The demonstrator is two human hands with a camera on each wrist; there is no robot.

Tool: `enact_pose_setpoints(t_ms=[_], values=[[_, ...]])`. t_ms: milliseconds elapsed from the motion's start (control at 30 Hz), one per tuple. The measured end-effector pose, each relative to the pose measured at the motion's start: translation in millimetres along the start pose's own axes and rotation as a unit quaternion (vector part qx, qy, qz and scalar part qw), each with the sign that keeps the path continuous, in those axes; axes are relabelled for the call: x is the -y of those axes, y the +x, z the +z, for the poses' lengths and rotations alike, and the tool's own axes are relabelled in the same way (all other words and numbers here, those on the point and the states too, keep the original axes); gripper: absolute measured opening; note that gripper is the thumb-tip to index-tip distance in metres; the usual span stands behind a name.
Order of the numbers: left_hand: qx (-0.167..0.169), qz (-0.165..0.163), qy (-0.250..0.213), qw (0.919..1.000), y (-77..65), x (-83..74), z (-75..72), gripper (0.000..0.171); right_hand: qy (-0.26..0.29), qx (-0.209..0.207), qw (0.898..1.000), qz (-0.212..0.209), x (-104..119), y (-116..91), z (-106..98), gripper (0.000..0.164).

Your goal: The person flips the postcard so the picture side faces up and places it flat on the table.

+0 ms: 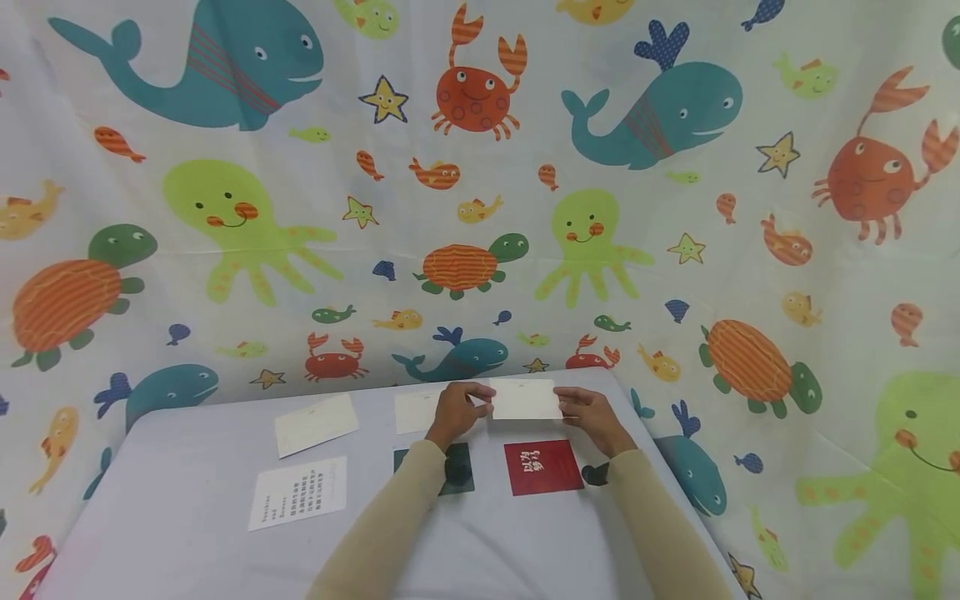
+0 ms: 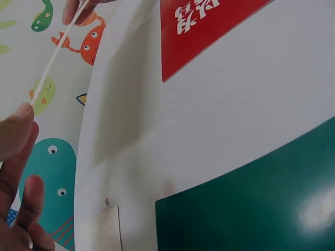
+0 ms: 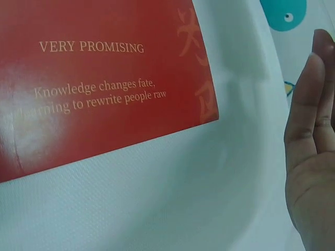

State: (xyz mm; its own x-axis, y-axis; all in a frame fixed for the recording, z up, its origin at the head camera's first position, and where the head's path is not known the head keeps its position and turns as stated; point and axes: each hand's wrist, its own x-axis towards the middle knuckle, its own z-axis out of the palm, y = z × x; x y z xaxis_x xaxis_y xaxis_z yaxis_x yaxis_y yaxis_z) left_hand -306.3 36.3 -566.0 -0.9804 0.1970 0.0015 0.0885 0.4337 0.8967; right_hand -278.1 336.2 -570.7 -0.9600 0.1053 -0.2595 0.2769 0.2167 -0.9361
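A blank-looking white card is held up over the far edge of the table between both hands. My left hand pinches its left edge, and my right hand grips its right edge. Seen edge-on in the left wrist view, the card is thin, with the left thumb and fingers at its near end. The right wrist view catches the right hand but not the card. Below the held card lies a red card with white characters; left of it is a green card, partly covered by the left arm.
Behind the left hand lies another pale card. Farther left are a tilted cream card and a white card with printed text. A white cloth covers the table. A sea-animal curtain hangs behind it.
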Motion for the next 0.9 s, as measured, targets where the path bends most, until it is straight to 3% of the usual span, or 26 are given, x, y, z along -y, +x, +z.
enact_pose_setpoints(t_ms=[433, 633, 900], values=[[-0.003, 0.027, -0.028, 0.9993, -3.3, -7.7, -10.1, 0.015, 0.002, 0.021, 1.000, -0.018, 7, -2, -5, 0.036], [-0.027, 0.034, -0.027, 0.9987, -1.5, -10.0, -6.0, 0.012, -0.001, 0.004, 1.000, -0.015, 7, 0, -5, 0.036], [-0.055, 0.021, -0.018, 0.9981, -0.7, -13.9, -1.8, 0.010, 0.019, -0.033, 0.999, 0.011, 7, 5, -2, 0.050]])
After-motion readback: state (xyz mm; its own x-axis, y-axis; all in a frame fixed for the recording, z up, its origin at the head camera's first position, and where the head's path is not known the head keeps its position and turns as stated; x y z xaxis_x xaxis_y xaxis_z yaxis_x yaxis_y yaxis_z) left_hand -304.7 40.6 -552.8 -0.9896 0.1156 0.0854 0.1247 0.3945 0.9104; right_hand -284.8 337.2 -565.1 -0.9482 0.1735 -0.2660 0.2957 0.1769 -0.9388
